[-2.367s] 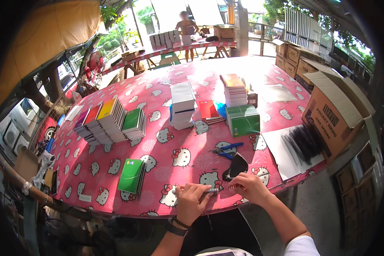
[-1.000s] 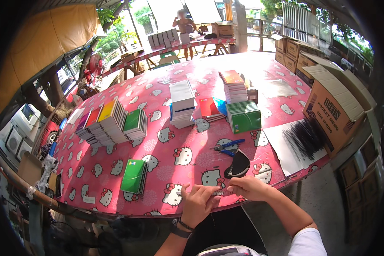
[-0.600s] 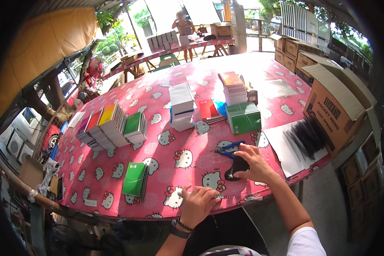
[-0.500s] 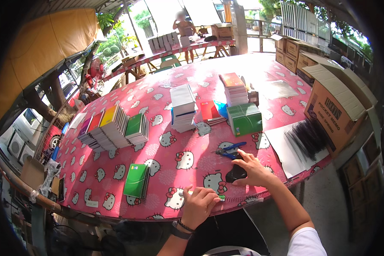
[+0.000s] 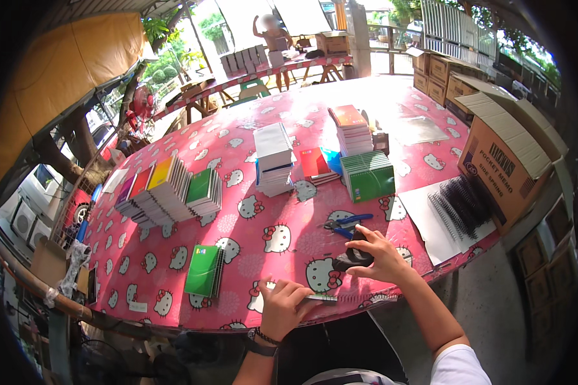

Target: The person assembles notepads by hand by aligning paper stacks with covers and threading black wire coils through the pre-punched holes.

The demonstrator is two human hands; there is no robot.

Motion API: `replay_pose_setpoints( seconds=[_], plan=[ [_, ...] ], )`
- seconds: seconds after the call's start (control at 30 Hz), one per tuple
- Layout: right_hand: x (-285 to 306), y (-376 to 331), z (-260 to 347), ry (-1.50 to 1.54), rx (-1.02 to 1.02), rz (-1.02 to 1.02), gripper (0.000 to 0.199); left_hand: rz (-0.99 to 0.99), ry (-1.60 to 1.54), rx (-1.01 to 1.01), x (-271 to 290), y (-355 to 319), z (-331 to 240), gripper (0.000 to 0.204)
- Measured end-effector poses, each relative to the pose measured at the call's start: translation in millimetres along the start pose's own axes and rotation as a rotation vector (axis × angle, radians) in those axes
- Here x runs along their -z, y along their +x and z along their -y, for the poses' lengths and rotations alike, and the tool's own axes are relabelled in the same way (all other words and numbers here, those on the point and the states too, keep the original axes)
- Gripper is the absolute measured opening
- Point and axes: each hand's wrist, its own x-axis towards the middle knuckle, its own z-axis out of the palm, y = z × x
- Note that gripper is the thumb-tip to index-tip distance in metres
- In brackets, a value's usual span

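1. Left hand (image 5: 282, 309) pressed flat on a thin spiral-bound notebook (image 5: 324, 298) at the near edge of the surface (image 5: 250, 231), a pink plastic cloth with a cartoon cat print; fingers (image 5: 297, 290) together and laid along the notebook's top.
2. Right hand (image 5: 382, 256) lowered over a dark roll of binding coil (image 5: 353, 258) just behind the notebook; fingers curled onto the roll's rim, thumb and forefinger parted around it. Cannot tell whether gripped firmly or merely touched.
3. Blue-handled pliers (image 5: 347, 223) lying just beyond the right hand, near the roll.
4. Single green-covered notebook stack (image 5: 204, 269) left of the left hand, well apart from it.
5. Further back: a row of stacked notebooks with pink, red, yellow and green covers (image 5: 167, 189) to the left, a tall white stack (image 5: 273, 157) in the middle, a green stack (image 5: 368, 176) and a taller orange-topped stack (image 5: 352, 128) to the right.
6. White sheet carrying black spiral combs (image 5: 459, 208) at the right edge of the surface, beside an open brown cardboard box (image 5: 507, 160).
7. Another person (image 5: 275, 38) far off behind a second table.
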Motion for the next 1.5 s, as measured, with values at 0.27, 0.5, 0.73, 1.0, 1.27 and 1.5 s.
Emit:
replay_pose_setpoints(
  seconds=[0.27, 0.5, 0.73, 1.0, 1.27, 1.5],
  plan=[
    [3.9, -0.2, -0.6, 0.290, -0.157, 0.184, 0.050, -0.029, 0.002, 0.021, 1.4, 4.1, -3.3, 0.022],
    [-13.9, -14.1, 13.4, 1.153, -0.080, 0.525, 0.060, -0.049, -0.036, 0.046, -0.7, -3.5, -2.7, 0.022],
    [-15.3, -8.5, 25.6, 1.016, -0.085, 0.379, 0.053, -0.100, -0.094, 0.036, -4.1, -7.5, 3.1, 0.023],
    [-27.6, -0.8, 19.1, 0.999, -0.228, 0.396, 0.036, -0.063, -0.131, 0.111, 0.6, 1.6, -1.1, 0.030],
    [-23.7, 5.9, 31.1, 0.860, -0.186, 0.414, 0.040, -0.105, -0.100, 0.118, -11.5, -4.6, 7.5, 0.075],
    [-29.9, 8.4, 19.1, 1.102, -0.190, 0.358, 0.049, -0.521, -0.676, 0.398, -34.5, -10.2, 12.0, 0.082]
  ],
)
